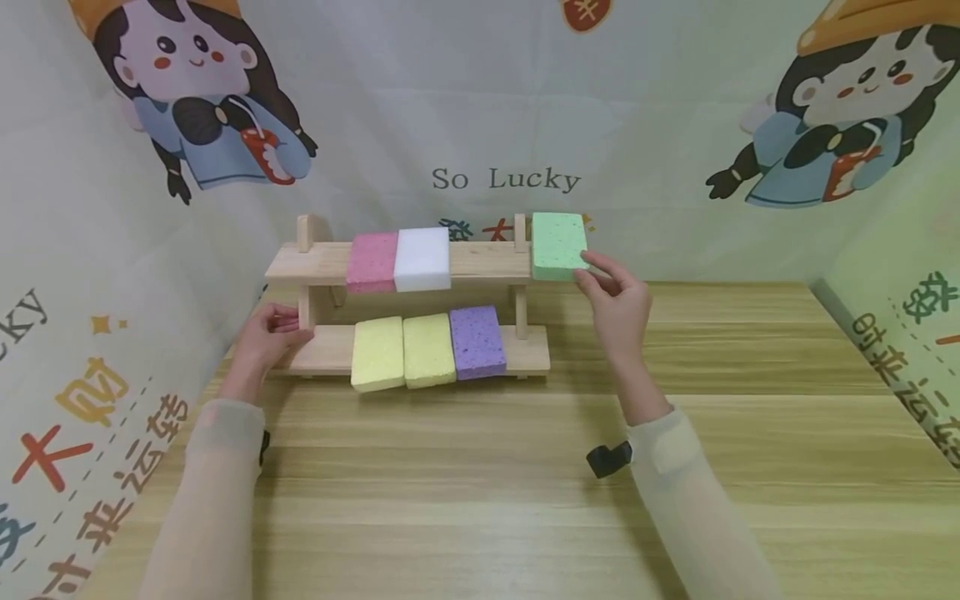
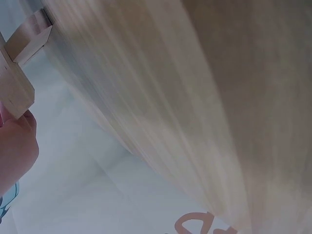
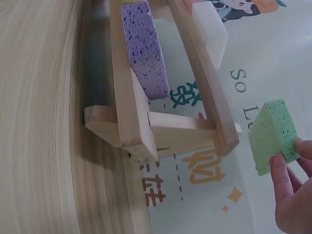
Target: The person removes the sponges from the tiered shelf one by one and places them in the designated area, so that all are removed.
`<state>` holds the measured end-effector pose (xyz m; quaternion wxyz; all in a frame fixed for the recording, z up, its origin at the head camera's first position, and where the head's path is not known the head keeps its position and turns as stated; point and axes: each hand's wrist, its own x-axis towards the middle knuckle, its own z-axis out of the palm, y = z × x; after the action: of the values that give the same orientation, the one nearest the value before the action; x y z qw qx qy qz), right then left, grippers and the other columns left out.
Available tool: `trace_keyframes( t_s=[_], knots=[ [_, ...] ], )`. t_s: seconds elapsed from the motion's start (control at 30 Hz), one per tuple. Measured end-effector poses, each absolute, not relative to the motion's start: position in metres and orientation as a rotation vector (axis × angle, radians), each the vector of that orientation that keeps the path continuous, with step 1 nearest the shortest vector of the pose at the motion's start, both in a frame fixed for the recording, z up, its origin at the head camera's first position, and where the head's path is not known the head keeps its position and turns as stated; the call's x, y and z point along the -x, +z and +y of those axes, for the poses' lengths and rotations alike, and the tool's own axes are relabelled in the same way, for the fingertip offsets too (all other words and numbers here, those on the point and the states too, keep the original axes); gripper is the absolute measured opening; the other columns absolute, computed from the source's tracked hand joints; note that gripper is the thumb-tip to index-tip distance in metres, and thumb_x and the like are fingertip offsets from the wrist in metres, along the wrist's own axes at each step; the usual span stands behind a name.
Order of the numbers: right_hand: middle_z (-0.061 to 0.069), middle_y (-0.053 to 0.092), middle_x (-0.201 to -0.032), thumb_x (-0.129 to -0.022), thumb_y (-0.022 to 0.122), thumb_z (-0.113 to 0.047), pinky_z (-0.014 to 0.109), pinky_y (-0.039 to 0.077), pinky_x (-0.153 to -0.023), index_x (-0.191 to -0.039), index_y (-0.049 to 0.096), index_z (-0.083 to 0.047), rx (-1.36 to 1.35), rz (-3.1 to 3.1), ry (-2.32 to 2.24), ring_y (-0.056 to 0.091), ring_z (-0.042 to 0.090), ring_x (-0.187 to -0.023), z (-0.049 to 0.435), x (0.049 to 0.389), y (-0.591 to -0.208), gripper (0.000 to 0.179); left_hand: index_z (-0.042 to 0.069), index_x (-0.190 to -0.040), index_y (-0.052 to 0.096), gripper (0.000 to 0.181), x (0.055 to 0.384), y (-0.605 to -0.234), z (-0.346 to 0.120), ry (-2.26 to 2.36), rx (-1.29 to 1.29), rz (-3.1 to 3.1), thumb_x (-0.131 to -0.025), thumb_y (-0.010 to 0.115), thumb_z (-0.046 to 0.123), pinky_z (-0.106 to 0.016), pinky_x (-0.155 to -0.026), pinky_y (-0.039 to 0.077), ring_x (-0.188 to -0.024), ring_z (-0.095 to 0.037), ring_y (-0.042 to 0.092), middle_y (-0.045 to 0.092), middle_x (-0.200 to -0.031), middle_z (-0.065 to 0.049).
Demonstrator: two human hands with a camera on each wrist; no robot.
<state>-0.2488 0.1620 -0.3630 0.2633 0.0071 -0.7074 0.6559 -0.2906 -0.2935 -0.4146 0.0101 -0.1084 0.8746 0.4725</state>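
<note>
Clearly, I see right hand (image 1: 622, 312) pinching green sponge (image 1: 558, 243) by lower right corner between thumb and fingertips. Sponge broad face toward head camera, long axis roughly up and down; from right wrist view, I see it tilted. Lies above and left of right hand's palm, held in air just off right end of upper shelf (image 1: 489, 260), slight gap between. Left hand (image 1: 266, 337) grips left end of wooden rack (image 1: 521, 312), fingers curled, well apart from green sponge.

a white printed cloth backdrop (image 1: 420, 108) with blue-clad cartoon figures (image 1: 217, 125) and grey "so lucky" lettering (image 1: 508, 180); a pale wood-grain tabletop (image 1: 450, 483).
</note>
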Motion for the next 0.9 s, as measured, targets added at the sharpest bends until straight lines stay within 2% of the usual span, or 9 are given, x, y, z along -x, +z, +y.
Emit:
trace_keyframes(
  t_s=[0.43, 0.9],
  knots=[
    [0.018, 0.069, -0.122, -0.090, 0.074, -0.015, 0.010, 0.052, -0.071, -0.115, 0.072, -0.001, 0.131, -1.925, 1.738, 0.064, -0.005, -0.080, 0.183, 0.250, -0.372, 0.029, 0.002, -0.132, 0.048, 0.048, 0.288, -0.412, -0.292, 1.444, 0.361, 2.732, -0.093, 0.070, 0.018, -0.012, -0.077, 0.043, -0.093, -0.003, 0.051, 0.054, -0.123, -0.009],
    [0.010, 0.064, -0.134, -0.092, 0.072, -0.017, 0.010, 0.051, -0.073, -0.121, 0.070, -0.003, 0.302, -2.022, 1.751, 0.061, -0.001, -0.088, 0.197, 0.249, -0.387, 0.032, 0.004, -0.133, 0.048, 0.047, 0.290, -0.411, -0.292, 1.437, 0.396, 2.718, -0.094, 0.069, 0.018, -0.017, -0.082, 0.042, -0.104, -0.013, 0.053, 0.053, -0.126, -0.011]
  ],
)
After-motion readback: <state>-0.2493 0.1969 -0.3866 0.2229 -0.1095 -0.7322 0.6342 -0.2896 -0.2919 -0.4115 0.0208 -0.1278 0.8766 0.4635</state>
